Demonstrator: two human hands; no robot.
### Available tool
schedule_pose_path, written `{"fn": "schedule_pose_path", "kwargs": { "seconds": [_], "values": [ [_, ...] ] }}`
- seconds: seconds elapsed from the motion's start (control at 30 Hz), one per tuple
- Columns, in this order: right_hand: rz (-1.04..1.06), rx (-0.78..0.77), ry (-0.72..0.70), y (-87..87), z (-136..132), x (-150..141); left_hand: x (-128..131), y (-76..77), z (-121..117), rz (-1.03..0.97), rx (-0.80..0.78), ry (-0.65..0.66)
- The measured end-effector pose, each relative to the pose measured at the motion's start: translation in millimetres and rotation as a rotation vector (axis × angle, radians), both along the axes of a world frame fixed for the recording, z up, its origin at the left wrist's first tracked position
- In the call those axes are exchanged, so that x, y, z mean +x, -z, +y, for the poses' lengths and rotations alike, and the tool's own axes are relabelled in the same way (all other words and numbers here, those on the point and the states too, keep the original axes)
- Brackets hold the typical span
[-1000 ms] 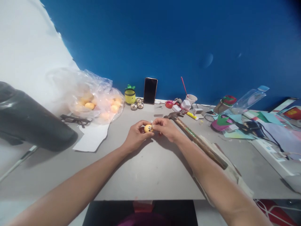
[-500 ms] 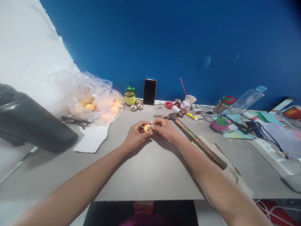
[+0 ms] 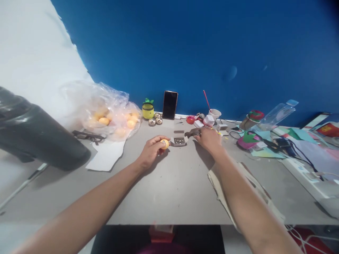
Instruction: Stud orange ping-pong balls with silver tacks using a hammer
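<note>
My left hand [image 3: 154, 150] is closed around a small orange ball [image 3: 165, 144], pinching it with thumb and fingers. Shiny bits show on the ball's top. Right beside it on the table stands a small open box [image 3: 179, 141] holding many tiny shiny metal pieces, too small to name. My right hand [image 3: 209, 138] is closed over the hammer [image 3: 192, 133] just behind its head. The hammer's handle is hidden under my hand and forearm.
Behind stand a phone [image 3: 170, 105], a yellow pot [image 3: 148, 110] and several silver-studded balls [image 3: 155, 121]. Plastic bags [image 3: 103, 102] of orange balls, glasses [image 3: 88, 136], paper [image 3: 106, 155] and a dark bottle [image 3: 39, 130] lie left. A cloth [image 3: 219, 187] lies under my right forearm; a power strip [image 3: 304, 173] is farther right.
My right hand has left the ball and moved right and away onto the hammer. The box of metal pieces has come into view. My left hand keeps holding the ball.
</note>
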State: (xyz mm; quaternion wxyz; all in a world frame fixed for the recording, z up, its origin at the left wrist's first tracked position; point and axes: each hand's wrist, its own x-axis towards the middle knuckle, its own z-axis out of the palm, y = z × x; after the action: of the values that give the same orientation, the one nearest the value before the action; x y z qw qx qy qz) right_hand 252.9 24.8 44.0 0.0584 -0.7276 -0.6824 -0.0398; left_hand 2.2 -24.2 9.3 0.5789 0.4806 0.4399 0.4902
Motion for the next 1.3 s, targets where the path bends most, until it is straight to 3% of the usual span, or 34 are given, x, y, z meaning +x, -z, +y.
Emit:
{"fn": "schedule_pose_path", "kwargs": {
  "seconds": [0.1, 0.27, 0.37, 0.5, 0.67, 0.9, 1.1, 1.3],
  "values": [
    [0.022, -0.163, 0.064, 3.4, 7, 7, 1, -3.2, -2, -0.067, -0.003, 0.024],
    [0.097, -0.178, 0.08, 10.4, 12, 10, 2, -4.9, -6, 0.066, 0.016, -0.012],
    [0.078, -0.072, 0.064, 7.3, 9, 9, 0, -3.7, -5, 0.128, 0.057, -0.062],
    [-0.013, 0.255, -0.01, -7.3, -5, 2, -2, 0.4, -2, 0.152, 0.069, -0.072],
    [0.096, 0.529, -0.171, -17.1, -24, -20, -2, 2.7, 1, 0.151, 0.059, -0.084],
    [0.044, 0.511, -0.502, -7.7, -38, -50, 1, -4.2, -3, 0.171, 0.073, -0.099],
    [0.042, 0.639, -0.504, -13.0, -39, -45, 1, -5.3, -4, 0.218, 0.099, -0.13],
    [0.011, 0.555, -0.582, -8.1, -39, -49, 0, -5.0, -1, 0.175, 0.075, -0.118]
  ]
}}
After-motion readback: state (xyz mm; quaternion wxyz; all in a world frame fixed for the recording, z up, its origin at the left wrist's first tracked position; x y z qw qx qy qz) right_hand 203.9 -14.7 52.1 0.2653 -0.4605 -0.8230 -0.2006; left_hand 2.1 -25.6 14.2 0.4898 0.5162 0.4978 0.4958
